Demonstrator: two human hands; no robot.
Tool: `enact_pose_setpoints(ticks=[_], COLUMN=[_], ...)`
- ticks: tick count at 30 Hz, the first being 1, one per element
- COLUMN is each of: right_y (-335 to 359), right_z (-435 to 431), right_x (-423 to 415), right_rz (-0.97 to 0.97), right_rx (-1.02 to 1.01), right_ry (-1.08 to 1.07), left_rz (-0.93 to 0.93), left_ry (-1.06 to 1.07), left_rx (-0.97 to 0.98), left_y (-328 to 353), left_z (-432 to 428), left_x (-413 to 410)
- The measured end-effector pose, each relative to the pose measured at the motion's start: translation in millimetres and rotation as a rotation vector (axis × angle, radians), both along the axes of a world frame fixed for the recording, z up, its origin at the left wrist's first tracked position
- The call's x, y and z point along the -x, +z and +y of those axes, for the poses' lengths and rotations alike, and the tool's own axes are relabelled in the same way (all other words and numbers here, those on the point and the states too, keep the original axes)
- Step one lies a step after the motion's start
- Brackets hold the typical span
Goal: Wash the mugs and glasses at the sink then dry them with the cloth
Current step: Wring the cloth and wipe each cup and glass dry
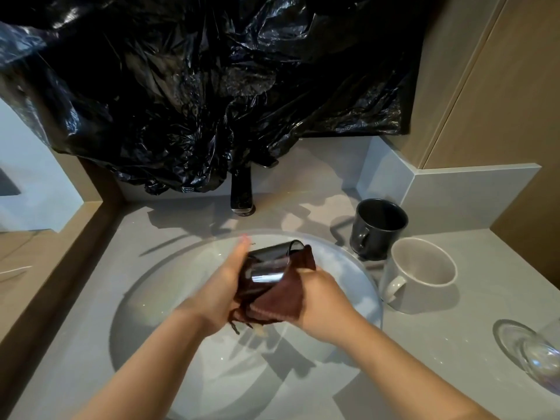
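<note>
Over the round sink basin (145,298) I hold a clear drinking glass (269,263) wrapped in a dark brown cloth (278,295). My left hand (219,289) grips the glass and cloth from the left, thumb stretched up along the side. My right hand (321,301) grips the cloth against the glass from the right. The glass lies tilted, its rim pointing up and to the right. On the counter to the right stand a dark grey mug (377,228) and a light grey mug (419,274), both upright.
A dark faucet (241,192) rises behind the basin, partly under crumpled black plastic sheeting (212,86). A clear glass (533,353) lies at the right edge of the grey counter (439,359). Wooden panels flank both sides.
</note>
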State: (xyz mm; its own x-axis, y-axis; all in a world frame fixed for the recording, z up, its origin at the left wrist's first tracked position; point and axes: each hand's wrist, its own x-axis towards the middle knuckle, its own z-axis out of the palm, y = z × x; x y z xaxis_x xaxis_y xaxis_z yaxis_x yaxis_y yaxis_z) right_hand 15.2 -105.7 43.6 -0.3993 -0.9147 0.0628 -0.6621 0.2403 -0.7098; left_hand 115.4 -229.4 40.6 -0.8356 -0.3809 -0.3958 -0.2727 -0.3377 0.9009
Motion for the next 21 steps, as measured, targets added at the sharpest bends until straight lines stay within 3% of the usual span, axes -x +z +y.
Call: enact_pose_setpoints(ticks=[1, 2, 4, 6, 7, 8, 10, 14, 16, 18, 21], right_y=[-5, -7, -3, 2, 5, 6, 8, 9, 10, 6, 4], right_z=[-1, -1, -3, -6, -6, -6, -8, -2, 1, 0, -6], right_x=[-2, -5, -10, -6, -3, 1, 6, 6, 1, -2, 0], right_rz=[0.056, -0.028, -0.545, -1.117, -1.346, -1.450, -1.370, -0.730, -0.604, -0.637, -1.000], right_rx=[-0.008, 0.048, 0.213, 0.229, 0.198, 0.173, 0.206, 0.308, 0.250, 0.251, 0.262], right_ry=[0.002, -0.035, -0.260, -0.364, -0.365, -0.364, -0.367, -0.300, -0.205, -0.248, -0.392], left_rz=[-0.010, -0.004, 0.076, 0.078, 0.089, 0.112, 0.145, 0.072, 0.067, 0.073, 0.050], left_ry=[0.041, 0.103, 0.213, 0.224, 0.200, 0.168, 0.130, -0.056, -0.024, 0.119, 0.158], left_rx=[0.032, 0.114, 0.442, 0.897, 1.088, 1.200, 1.125, 0.101, -0.063, 0.118, 0.931], left_y=[0, -3, -12, -13, -14, -14, -17, -6, -6, -12, -11], left_z=[3, 4, 7, 8, 7, 6, 4, 1, 1, 2, 8], left_x=[1, 4, 7, 6, 4, 3, 2, 3, 4, 7, 3])
